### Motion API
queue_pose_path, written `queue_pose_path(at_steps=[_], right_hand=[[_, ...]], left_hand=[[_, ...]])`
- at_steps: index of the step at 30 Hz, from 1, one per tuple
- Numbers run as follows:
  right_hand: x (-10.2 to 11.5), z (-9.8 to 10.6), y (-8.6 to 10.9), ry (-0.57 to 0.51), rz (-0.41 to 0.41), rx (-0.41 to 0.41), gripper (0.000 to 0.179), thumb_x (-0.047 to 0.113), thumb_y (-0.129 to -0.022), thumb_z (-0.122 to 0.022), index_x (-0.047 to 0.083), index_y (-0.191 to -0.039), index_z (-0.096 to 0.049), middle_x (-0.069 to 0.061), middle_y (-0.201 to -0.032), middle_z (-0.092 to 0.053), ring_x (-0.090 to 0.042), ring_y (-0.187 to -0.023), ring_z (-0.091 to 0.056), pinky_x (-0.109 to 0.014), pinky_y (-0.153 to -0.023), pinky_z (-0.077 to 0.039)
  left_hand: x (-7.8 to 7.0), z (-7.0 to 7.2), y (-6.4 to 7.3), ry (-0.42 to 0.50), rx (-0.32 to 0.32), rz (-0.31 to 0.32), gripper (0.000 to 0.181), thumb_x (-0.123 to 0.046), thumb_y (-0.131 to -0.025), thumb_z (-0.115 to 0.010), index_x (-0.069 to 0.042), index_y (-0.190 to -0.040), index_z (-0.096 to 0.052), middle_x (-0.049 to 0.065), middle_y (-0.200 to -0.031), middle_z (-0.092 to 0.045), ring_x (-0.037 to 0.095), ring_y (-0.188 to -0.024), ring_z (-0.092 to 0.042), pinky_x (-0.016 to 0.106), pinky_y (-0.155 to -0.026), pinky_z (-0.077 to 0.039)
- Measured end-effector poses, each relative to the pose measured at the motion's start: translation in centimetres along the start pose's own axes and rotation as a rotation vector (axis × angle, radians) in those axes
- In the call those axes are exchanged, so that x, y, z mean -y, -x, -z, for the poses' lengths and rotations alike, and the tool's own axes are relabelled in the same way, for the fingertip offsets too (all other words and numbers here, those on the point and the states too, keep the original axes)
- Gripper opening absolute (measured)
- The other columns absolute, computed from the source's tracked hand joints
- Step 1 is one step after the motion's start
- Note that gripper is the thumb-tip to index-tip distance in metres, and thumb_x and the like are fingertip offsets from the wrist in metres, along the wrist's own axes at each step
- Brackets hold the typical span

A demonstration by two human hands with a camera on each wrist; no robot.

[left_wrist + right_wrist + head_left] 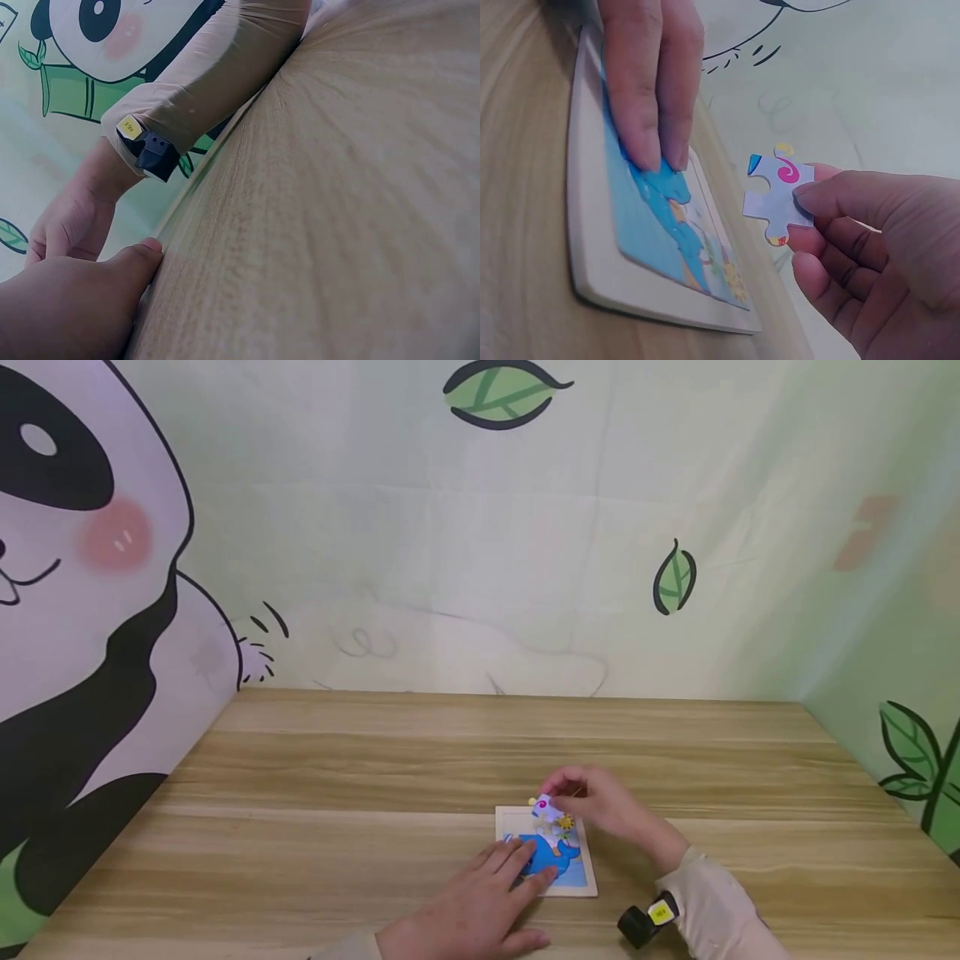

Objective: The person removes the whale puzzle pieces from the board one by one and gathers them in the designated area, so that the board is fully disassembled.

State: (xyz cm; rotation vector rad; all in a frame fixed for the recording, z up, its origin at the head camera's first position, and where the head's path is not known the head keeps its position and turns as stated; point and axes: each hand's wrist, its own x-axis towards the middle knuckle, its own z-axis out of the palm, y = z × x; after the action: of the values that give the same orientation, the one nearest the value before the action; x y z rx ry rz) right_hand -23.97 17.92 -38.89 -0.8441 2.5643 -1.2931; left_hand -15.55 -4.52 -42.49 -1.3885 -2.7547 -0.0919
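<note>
Well, the table (300, 860) (puzzle (567, 862) atop) meets cartoon walls (390, 543).

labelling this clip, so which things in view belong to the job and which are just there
Part of the job:
- puzzle piece, pinched in the right hand
- framed puzzle, with the left hand resting on it

Just there:
- wooden table, the surface underneath
- panda picture and leaf picture on the wall
- black device worn on the right wrist

wall (360, 527): pale green
panda print (138, 460): left side
leaf print (498, 395): top center
leafy stem (911, 739): right edge
tabletop (337, 768): wood grain, lower half
</note>
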Motion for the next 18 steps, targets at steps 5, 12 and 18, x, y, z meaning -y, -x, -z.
queue_pose_path(at_steps=[5,12,18], right_hand=[[0.1,0.7,0.2,0.001,0.015,0.000,0.015,0.005,-0.092,-0.060,0.002,-0.105,-0.068,-0.011,-0.099,-0.069,-0.011,-0.087,-0.061,-0.021,-0.079,-0.052],[0.6,1.9,0.5,0.005,0.005,0.013,0.017,0.003,-0.091,-0.061,-0.002,-0.105,-0.068,-0.015,-0.102,-0.069,-0.011,-0.082,-0.059,-0.023,-0.072,-0.054],[0.7,3.2,0.7,0.052,0.014,0.035,0.017,0.002,-0.091,-0.061,-0.003,-0.106,-0.068,-0.015,-0.101,-0.070,-0.008,-0.081,-0.061,-0.022,-0.071,-0.054]], left_hand=[[-0.1,-0.2,0.0,-0.026,-0.036,-0.012,0.066,-0.061,-0.098,-0.028,-0.019,-0.148,-0.037,0.016,-0.150,-0.039,0.031,-0.139,-0.039,0.047,-0.108,-0.040],[-0.1,-0.1,0.0,-0.012,-0.024,-0.006,0.066,-0.061,-0.098,-0.028,-0.020,-0.149,-0.036,0.015,-0.151,-0.039,0.031,-0.139,-0.039,0.046,-0.109,-0.040],[-0.1,0.0,0.0,-0.001,-0.003,0.004,0.067,-0.062,-0.098,-0.027,-0.021,-0.150,-0.034,0.014,-0.152,-0.037,0.030,-0.140,-0.038,0.046,-0.110,-0.038]])
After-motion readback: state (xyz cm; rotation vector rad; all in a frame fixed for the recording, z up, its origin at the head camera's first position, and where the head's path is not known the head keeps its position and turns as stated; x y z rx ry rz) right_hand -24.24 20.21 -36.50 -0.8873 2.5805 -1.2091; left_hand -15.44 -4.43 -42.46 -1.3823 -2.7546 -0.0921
